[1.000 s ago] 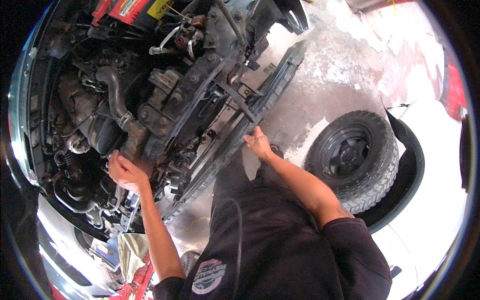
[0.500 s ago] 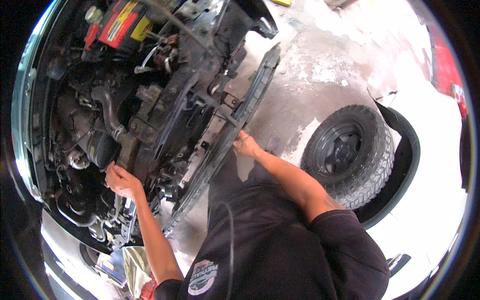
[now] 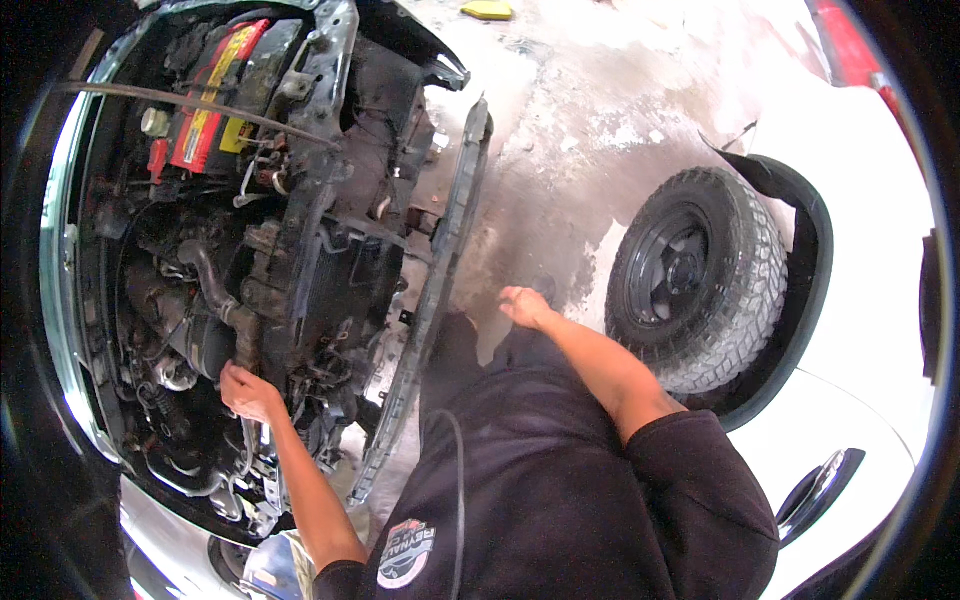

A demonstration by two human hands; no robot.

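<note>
My left hand (image 3: 250,393) reaches into an open engine bay. Its fingers are bent together beside a rounded black part (image 3: 210,347) and the lower end of a dark curved pipe (image 3: 215,285); what lies between the fingertips is hidden. To the right, my right hand (image 3: 526,307) is above the floor with loosely bent fingers and nothing visible in it. A long, dark bumper beam (image 3: 440,255) runs along the front of the car, apart from that hand.
A car battery (image 3: 222,95) with a red and yellow label sits at the far left, a thin rod (image 3: 195,101) crossing over it. Right of me stands a white car (image 3: 850,330) with a chunky-treaded tyre (image 3: 745,290) and black fender flare (image 3: 815,270). A yellow object (image 3: 486,10) lies on the far floor.
My right hand has let go of the bumper beam and moved away from it. My left hand stays by the rounded black part. The view has shifted and turned slightly.
</note>
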